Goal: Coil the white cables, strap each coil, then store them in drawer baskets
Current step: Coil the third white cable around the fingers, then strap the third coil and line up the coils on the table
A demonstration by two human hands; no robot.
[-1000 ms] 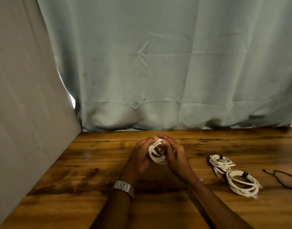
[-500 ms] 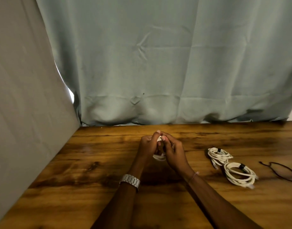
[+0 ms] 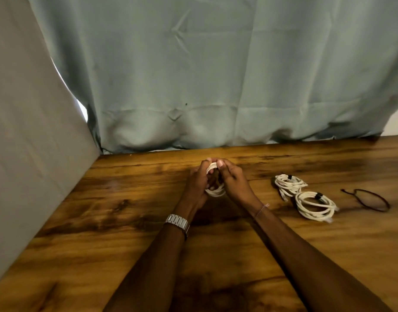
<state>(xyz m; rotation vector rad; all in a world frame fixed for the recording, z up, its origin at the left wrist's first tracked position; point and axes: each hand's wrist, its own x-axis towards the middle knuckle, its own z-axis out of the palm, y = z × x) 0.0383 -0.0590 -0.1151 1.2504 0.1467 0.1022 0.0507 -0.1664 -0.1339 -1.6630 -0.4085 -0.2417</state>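
Note:
A small coil of white cable stands upright between both hands above the middle of the wooden table. My left hand grips its left side, thumb at the top. My right hand holds the right side, thumb pressed on the coil's top. Most of the coil is hidden by the fingers. To the right, two white coils lie on the table, each with a black strap: a smaller one and a larger one.
A thin dark loop, perhaps a cord, lies at the far right of the table. A grey-green curtain hangs behind the table's back edge. A grey panel borders the table on the left.
Both hands have stayed together on the coil, shifting slightly farther from me. The coil's lower loops show again below the fingers. The view has tilted a little.

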